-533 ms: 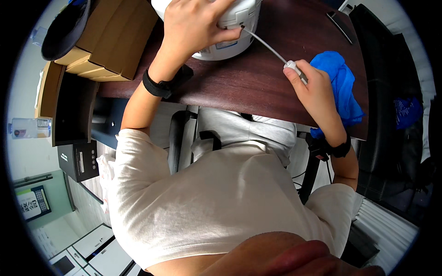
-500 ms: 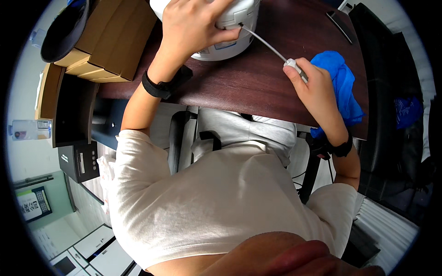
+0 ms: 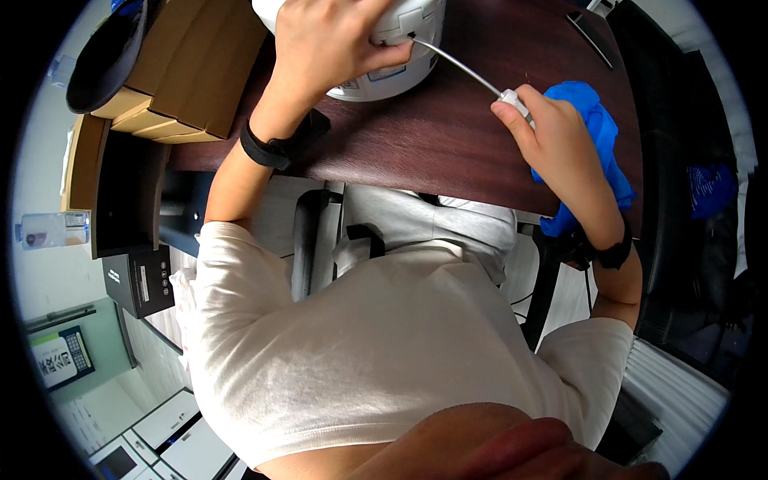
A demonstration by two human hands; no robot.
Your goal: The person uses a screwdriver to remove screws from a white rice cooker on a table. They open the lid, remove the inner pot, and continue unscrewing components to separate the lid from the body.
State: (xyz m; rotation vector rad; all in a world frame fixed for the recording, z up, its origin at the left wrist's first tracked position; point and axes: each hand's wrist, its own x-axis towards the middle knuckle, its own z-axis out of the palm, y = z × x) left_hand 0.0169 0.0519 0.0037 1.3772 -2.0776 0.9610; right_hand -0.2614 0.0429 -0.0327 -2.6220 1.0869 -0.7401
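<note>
A white round tub-like appliance [image 3: 392,80] stands at the far edge of view, its top cut off. My left hand [image 3: 328,40] grips its near side, the thumb beside a small dark opening; some fingertips lie out of view. From that opening a thin grey cord [image 3: 464,68] stretches taut, bowed slightly, toward the right. My right hand [image 3: 552,132] is closed around the white plug-like end [image 3: 512,100] of the cord, thumb on top. Its exact kind is partly hidden by the fingers. Just behind that hand lies a crumpled blue cloth [image 3: 600,136].
The dark brown desk [image 3: 448,152] carries brown cardboard boxes [image 3: 192,72] at the left, with a dark cap [image 3: 104,56] on them. A phone [image 3: 590,38] lies at the far right. Black seating [image 3: 680,160] stands beyond the right edge.
My right hand has shifted slightly right and up, still holding the cord's end, and the cord now bows a little. The appliance and left hand moved slightly left and up in view.
</note>
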